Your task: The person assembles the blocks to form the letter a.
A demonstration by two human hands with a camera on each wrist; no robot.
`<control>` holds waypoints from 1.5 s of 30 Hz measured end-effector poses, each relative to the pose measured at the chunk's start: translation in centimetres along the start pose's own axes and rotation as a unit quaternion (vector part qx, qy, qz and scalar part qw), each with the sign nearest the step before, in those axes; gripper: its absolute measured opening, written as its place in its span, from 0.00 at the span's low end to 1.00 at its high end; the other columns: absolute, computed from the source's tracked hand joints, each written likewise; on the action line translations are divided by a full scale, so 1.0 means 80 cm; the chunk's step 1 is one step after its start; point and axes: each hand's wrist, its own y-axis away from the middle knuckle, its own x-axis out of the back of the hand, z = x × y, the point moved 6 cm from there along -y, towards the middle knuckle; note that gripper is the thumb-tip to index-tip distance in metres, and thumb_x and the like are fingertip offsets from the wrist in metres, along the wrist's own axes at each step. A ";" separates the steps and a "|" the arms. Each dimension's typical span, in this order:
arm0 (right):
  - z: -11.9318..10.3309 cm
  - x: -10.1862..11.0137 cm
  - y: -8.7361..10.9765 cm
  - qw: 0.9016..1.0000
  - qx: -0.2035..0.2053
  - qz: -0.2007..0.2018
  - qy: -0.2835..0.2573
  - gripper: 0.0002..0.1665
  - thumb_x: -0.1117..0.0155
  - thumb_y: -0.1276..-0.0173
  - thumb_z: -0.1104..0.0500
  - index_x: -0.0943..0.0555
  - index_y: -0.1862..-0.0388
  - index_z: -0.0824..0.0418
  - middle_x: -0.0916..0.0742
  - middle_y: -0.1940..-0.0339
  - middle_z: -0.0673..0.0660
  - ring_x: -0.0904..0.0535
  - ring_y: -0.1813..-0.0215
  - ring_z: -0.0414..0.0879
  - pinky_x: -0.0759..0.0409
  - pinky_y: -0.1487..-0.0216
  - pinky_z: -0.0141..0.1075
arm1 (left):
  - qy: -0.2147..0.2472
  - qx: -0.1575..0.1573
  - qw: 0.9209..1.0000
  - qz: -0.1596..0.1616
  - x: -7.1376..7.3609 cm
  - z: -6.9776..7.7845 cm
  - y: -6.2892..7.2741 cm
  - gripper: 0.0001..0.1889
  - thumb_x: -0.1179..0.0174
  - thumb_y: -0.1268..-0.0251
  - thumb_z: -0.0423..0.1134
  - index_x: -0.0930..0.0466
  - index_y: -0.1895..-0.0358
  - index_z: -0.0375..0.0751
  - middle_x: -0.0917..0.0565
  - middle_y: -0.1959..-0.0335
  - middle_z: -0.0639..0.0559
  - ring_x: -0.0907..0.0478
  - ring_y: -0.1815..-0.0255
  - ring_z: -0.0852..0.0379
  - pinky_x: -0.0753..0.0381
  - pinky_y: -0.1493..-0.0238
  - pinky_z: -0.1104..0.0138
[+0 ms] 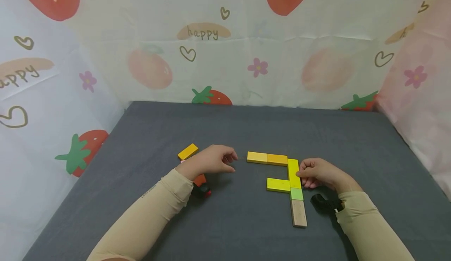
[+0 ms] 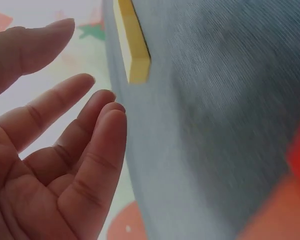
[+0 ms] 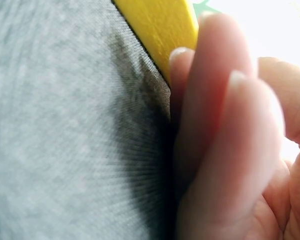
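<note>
My right hand (image 1: 322, 173) lies at the right side of an upright yellow block (image 1: 294, 173), its fingertips touching that block's edge. In the right wrist view the bent fingers (image 3: 225, 125) come up against the yellow block (image 3: 162, 30). Joined to this block are a pale yellow and an orange-yellow block (image 1: 277, 159) in a row at the top, another yellow block (image 1: 278, 185), a light green one (image 1: 296, 194) and a wood-coloured one (image 1: 299, 214). To the left, my left hand (image 1: 213, 159) hovers with loosely bent fingers and holds nothing.
Beneath and beside the left wrist lie more blocks: an orange-yellow one (image 1: 188, 151), an orange one (image 1: 199, 180) and a red one (image 1: 208, 193), partly hidden. A dark grey cloth (image 1: 246, 124) covers the table, with a printed curtain (image 1: 282, 30) behind and at the sides.
</note>
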 end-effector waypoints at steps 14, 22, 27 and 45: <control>0.000 -0.001 -0.001 1.000 -0.005 0.005 0.001 0.09 0.37 0.31 0.56 0.25 0.66 0.60 0.19 0.78 0.50 0.22 0.79 0.37 0.22 0.75 0.28 | 0.030 0.051 0.998 -0.001 0.006 -0.051 0.042 0.15 0.30 0.43 0.40 0.18 0.52 0.46 0.17 0.58 0.54 0.23 0.58 0.59 0.22 0.50 0.64; 0.001 0.000 -0.002 1.000 -0.003 0.004 0.001 0.09 0.38 0.31 0.56 0.25 0.66 0.60 0.19 0.78 0.50 0.22 0.79 0.38 0.22 0.75 0.28 | 0.004 0.033 0.998 -0.054 0.005 -0.055 0.058 0.16 0.30 0.43 0.38 0.19 0.50 0.45 0.17 0.54 0.54 0.22 0.56 0.60 0.22 0.50 0.64; 0.002 -0.001 -0.002 1.000 -0.001 0.003 0.001 0.09 0.38 0.31 0.56 0.25 0.66 0.60 0.19 0.78 0.50 0.22 0.79 0.38 0.22 0.75 0.28 | -0.046 0.003 0.995 -0.085 0.003 -0.046 0.066 0.15 0.32 0.42 0.34 0.18 0.51 0.45 0.18 0.49 0.53 0.25 0.53 0.59 0.24 0.47 0.64; 0.001 0.000 -0.001 1.000 -0.009 0.008 0.001 0.09 0.37 0.31 0.56 0.25 0.66 0.60 0.19 0.78 0.50 0.22 0.79 0.37 0.22 0.75 0.28 | -0.069 -0.024 0.990 -0.118 -0.001 -0.040 0.072 0.17 0.40 0.39 0.28 0.19 0.47 0.46 0.21 0.48 0.54 0.27 0.50 0.58 0.25 0.45 0.63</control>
